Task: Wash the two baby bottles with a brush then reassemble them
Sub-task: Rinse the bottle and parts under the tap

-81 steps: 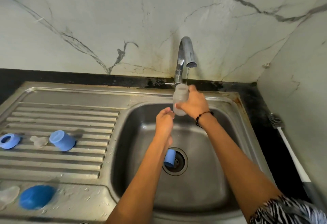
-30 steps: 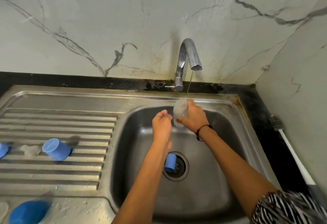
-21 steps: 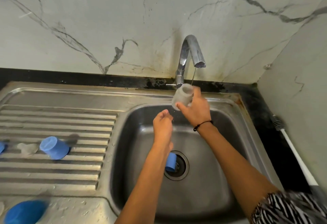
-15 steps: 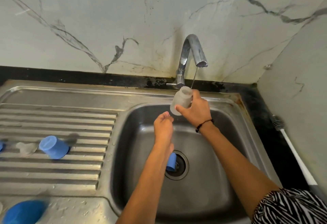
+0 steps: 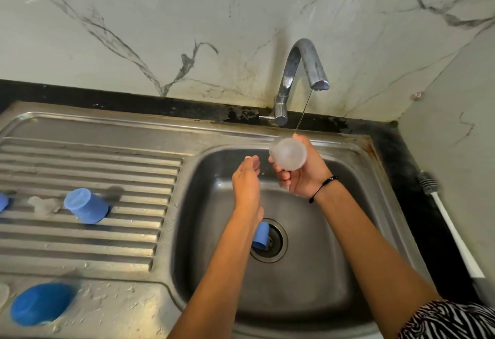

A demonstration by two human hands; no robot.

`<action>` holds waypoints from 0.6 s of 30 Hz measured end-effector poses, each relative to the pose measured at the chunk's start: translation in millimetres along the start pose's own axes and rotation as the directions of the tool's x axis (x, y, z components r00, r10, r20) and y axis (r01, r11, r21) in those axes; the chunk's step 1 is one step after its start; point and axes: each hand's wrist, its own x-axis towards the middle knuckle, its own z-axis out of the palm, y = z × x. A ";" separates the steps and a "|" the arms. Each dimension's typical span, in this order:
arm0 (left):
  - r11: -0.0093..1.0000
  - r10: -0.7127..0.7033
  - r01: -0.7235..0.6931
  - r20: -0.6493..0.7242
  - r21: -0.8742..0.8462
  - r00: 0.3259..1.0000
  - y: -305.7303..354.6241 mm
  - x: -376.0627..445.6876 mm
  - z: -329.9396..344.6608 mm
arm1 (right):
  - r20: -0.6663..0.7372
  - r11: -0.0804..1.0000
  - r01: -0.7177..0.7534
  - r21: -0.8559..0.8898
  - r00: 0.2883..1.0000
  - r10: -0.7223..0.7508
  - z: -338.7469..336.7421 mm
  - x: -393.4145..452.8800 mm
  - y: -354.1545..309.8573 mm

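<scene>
My right hand (image 5: pixel 302 178) grips a frosted clear baby bottle (image 5: pixel 288 154) over the sink basin, tipped so its round base faces me, under a thin stream from the tap (image 5: pixel 302 76). My left hand (image 5: pixel 246 180) hovers just left of the bottle with straight fingers, holding nothing. A blue cap (image 5: pixel 261 235) lies by the drain, partly hidden by my left forearm. On the drainboard lie another blue cap (image 5: pixel 85 206) and a clear teat (image 5: pixel 44 204). The bottle brush (image 5: pixel 444 220) lies on the black counter at the right.
A blue piece (image 5: pixel 40 308) sits on the steel ledge at the lower left, and another blue piece (image 5: pixel 2 201) shows at the left edge. The steel sink (image 5: pixel 308 298) has a ribbed drainboard to its left. Marble walls close in behind and to the right.
My right hand has tipped the bottle from upright to nearly on its side, base toward me, and lowered it slightly. My left hand stays beside it.
</scene>
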 end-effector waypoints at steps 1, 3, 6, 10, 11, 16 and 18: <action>1.000 0.007 -0.007 -0.001 -0.001 1.000 0.7 0.5 -0.1 | 0.040 0.999 -0.028 0.032 0.999 0.027 -0.8 0.8 0.8; 1.000 0.015 -0.015 0.003 0.004 1.000 1.2 0.7 -0.6 | 0.090 0.996 -0.053 0.074 0.995 0.046 -1.6 1.6 2.7; 1.000 0.012 -0.013 0.023 0.003 1.000 -0.7 -0.9 1.0 | 0.103 0.990 -0.051 0.128 0.994 0.038 -3.7 2.7 3.7; 1.000 0.005 -0.005 0.029 -0.002 1.000 -4.4 1.6 2.8 | -0.096 0.996 0.092 -0.019 0.991 -0.093 -1.9 -0.3 2.6; 1.000 -0.002 0.002 0.027 -0.003 1.000 -4.6 1.7 2.5 | -0.150 0.988 0.136 -0.075 0.978 -0.146 -2.5 -1.0 1.4; 0.999 -0.027 0.027 0.006 -0.019 1.000 -9.6 4.2 0.4 | -0.169 0.896 0.288 -0.338 0.918 -0.359 -7.4 -9.0 -10.4; 0.999 -0.033 0.033 0.007 -0.014 0.999 -10.2 3.0 1.5 | -0.173 0.785 0.291 -0.546 0.878 -0.446 -7.6 -9.5 -15.2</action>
